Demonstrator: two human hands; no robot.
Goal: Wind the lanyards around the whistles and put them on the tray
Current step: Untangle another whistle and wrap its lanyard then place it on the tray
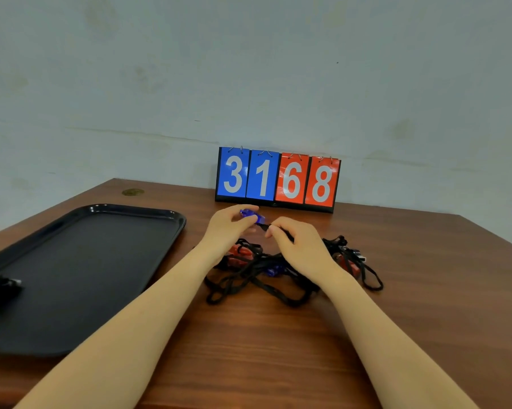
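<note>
So, left to right: black tray [95, 231] sits at the left edge of the wooden table [278, 349], within easy reach for drop-off. One dark bundle [2, 286] lies at its near-left corner, likely a whistle already wound, too blurred to confirm.

Left hand [229, 228] is raised just above the table, thumb and fingers pinching the blue whistle [250, 215] by its body. Looks like it's acting as the anchor so the cord can go round it.

Right hand [296, 243] sits just beside it, fingertips pinched narrow on the black lanyard [265, 226] right where it leaves the whistle. My read: taking up tension to start the wrap; no turns visible on the whistle yet.

Below both hands, a tangled pile of lanyards [260, 286] on the table, with red whistles [240, 256] at its left, another blue one [271, 271] mid-pile and more at the right end [349, 261]. Tangle may snag when pulled.

Flip scoreboard [278, 180] reading 3168 stands at the back against the wall.
</note>
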